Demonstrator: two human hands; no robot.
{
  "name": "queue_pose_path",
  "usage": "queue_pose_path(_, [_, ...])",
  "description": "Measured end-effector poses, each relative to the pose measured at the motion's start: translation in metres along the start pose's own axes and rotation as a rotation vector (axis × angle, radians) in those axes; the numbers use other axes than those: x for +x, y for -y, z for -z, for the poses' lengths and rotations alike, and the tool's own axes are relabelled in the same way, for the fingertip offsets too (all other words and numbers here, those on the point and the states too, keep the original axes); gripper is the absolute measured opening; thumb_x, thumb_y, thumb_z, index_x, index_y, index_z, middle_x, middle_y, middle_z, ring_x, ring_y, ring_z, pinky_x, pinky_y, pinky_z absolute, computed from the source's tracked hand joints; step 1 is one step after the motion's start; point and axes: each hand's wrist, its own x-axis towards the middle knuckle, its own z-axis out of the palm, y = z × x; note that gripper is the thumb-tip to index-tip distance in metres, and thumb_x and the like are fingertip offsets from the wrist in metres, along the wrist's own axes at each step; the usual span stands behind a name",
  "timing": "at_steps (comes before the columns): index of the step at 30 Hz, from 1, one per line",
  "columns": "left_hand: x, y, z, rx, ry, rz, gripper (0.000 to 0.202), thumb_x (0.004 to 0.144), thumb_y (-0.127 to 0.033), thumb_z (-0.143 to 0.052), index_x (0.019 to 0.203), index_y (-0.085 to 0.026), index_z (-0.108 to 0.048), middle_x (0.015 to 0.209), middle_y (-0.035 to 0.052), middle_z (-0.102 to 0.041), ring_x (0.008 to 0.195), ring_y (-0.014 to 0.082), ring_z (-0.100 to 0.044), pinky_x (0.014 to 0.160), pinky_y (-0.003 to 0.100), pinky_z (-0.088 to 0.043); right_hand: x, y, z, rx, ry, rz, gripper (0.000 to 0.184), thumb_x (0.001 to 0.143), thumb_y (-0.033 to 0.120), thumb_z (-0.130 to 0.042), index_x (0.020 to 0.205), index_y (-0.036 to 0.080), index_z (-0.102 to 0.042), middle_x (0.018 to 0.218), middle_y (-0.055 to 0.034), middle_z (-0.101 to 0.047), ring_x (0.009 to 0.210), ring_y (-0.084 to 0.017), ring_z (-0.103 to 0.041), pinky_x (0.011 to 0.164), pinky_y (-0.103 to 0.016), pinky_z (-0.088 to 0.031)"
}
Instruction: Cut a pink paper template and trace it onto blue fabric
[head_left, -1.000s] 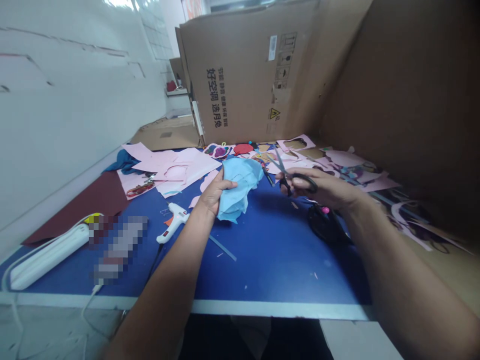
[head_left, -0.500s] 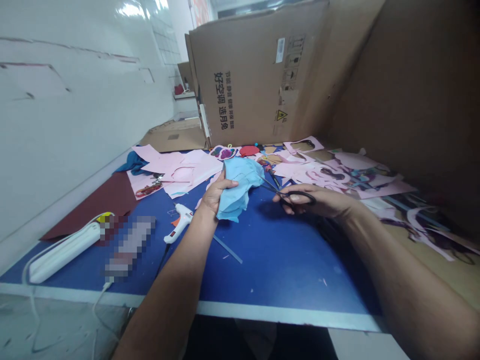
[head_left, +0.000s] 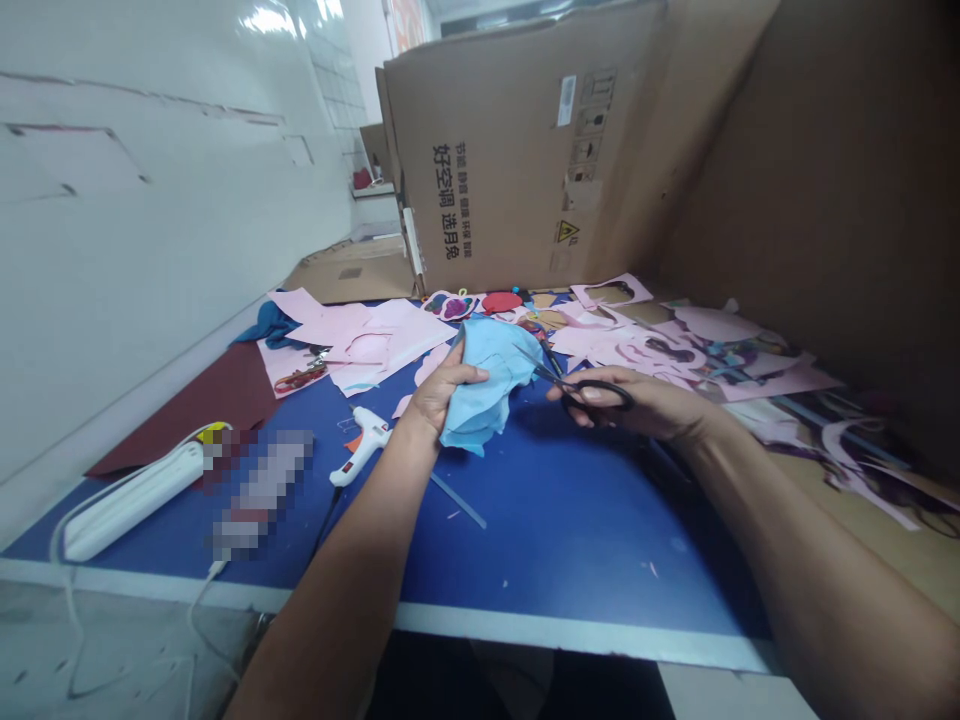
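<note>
A light blue sheet of thin fabric or felt (head_left: 484, 400), layered and with an uneven edge, is pinched by my left hand (head_left: 444, 388), thumb on top, above the blue table. My right hand (head_left: 611, 405) has its fingers through the black handles of a pair of scissors (head_left: 600, 398). The scissor blades reach left onto the upper right part of the blue sheet. A faint line curves across the sheet near the blades. Just left of my left wrist, a white hot glue gun (head_left: 361, 447) lies on the table.
Pink sheets (head_left: 405, 335) lie at the back left, and pink scraps (head_left: 637, 340) pile up at the right. A white power strip (head_left: 139, 500) and a dark red sheet (head_left: 195, 405) are at the left. A large cardboard box (head_left: 517, 170) stands behind.
My left hand and the blue sheet have shifted slightly right and toward the scissors. More of the blades now lies over the sheet. The table items stay put.
</note>
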Motion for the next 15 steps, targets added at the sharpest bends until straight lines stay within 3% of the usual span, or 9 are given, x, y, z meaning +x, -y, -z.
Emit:
queue_pose_path(8, [-0.0004,-0.0001,-0.0007,0.013,-0.010,-0.011,0.102,0.054,-0.021,-0.085,0.152,-0.037,-0.064,0.110,0.0054,-0.084,0.101,0.0339,-0.082,0.087,0.047,-0.062,-0.0006,0.0028,-0.0007,0.008,-0.012,-0.043,0.057,0.075,0.067,-0.096,0.103,0.018,-0.089,0.072,-0.0053,-0.072,0.062,-0.016,-0.058,0.049,-0.023,-0.033])
queue_pose_path(15, [-0.0008,-0.0006,-0.0002,-0.013,-0.038,0.008,0.097,0.053,-0.019,-0.084,0.147,-0.036,-0.070,0.102,0.0037,-0.083,0.091,0.0315,-0.080,0.082,0.046,-0.062,0.0004,0.0008,-0.0010,0.016,-0.020,-0.045,0.056,0.075,0.067,-0.096,0.105,0.019,-0.090,0.070,-0.0038,-0.071,0.060,-0.014,-0.056,0.046,-0.022,-0.029])
